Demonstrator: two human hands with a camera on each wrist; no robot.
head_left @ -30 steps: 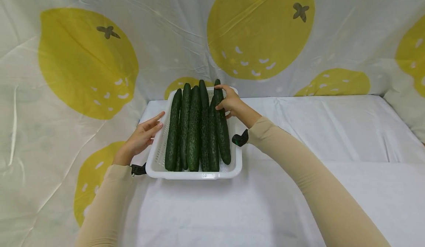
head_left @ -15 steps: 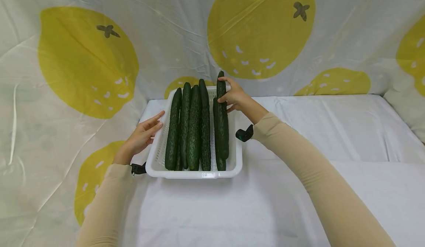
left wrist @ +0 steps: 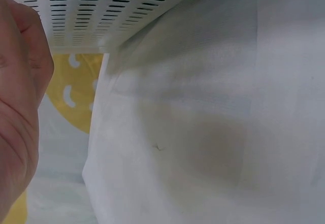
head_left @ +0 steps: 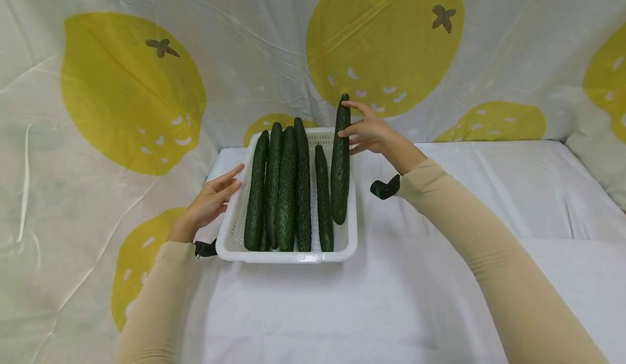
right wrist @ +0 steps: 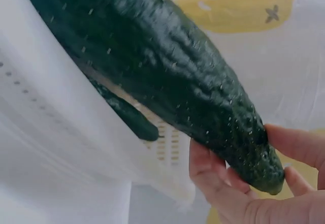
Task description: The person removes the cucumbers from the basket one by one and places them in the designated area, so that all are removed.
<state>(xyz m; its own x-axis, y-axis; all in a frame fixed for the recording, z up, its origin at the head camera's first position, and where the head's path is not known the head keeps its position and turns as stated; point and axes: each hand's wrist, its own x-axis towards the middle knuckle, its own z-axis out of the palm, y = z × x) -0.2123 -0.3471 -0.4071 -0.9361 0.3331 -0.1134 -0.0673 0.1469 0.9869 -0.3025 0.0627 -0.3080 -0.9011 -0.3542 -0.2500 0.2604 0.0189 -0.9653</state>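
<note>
A white slotted plastic basket (head_left: 286, 257) holds several long dark green cucumbers (head_left: 287, 190) side by side. At its left rim, my left hand (head_left: 207, 204) grips the side with thumb and fingers; the left wrist view shows the hand (left wrist: 23, 82) beside the slotted wall, its fingertips hidden. My right hand (head_left: 371, 130) pinches one cucumber (head_left: 340, 168) near its far end, raised over the basket's right side. In the right wrist view, thumb and fingers (right wrist: 208, 170) lie around the tapered tip of that cucumber (right wrist: 183, 82). A shorter cucumber (head_left: 323, 201) lies apart in the basket, just left of it.
The basket stands over a white cloth-covered table (head_left: 469, 288), near its left end. Behind and to the left hangs a pale curtain (head_left: 254, 38) printed with large yellow lemons. Black wrist straps show on both forearms, the right one (head_left: 385, 187) beside the basket.
My right hand has lifted the cucumber and carried it up and to the right, away from the shorter one, which has shifted right within the basket. The left hand stays at the rim.
</note>
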